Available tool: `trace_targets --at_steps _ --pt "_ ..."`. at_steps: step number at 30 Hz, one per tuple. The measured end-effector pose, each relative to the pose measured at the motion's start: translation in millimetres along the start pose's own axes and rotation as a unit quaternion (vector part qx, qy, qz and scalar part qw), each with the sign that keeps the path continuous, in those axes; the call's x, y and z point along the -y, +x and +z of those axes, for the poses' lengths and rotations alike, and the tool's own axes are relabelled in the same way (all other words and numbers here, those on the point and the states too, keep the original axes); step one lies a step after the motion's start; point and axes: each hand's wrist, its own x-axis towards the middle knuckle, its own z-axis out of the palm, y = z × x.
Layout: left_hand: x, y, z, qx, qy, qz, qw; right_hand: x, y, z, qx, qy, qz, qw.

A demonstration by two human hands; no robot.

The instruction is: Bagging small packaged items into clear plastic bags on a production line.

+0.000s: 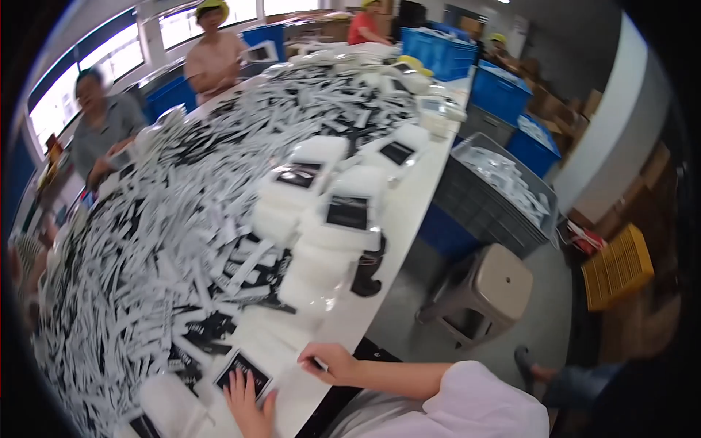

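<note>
My left hand (246, 402) lies palm down with spread fingers on a flat packet with a black printed panel (241, 371), at the edge of the white table. To its right, my right hand (331, 362) is curled just above the table edge. A small dark patch shows between its fingers; whether it is an object or a shadow is unclear. Beside the left hand lies a white wrapped bundle (170, 402). Beyond the hands are stacked white packs in clear plastic (317, 274), some with black labels, and a black tape dispenser (368, 274).
A large heap of white and black printed strips (181, 235) covers much of the table (397, 230). Several people work around it. On the right stand a plastic stool (501, 282), a grey crate (493, 202), blue bins (438, 52) and a yellow basket (619, 268). A person's foot (526, 364) shows nearby.
</note>
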Motion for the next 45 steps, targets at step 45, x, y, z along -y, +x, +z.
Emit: trace_targets --at_steps 45 --pt "-73 -17 -62 0.015 -0.353 0.013 0.935 84 -16 13 0.101 -0.08 0.052 0.99"
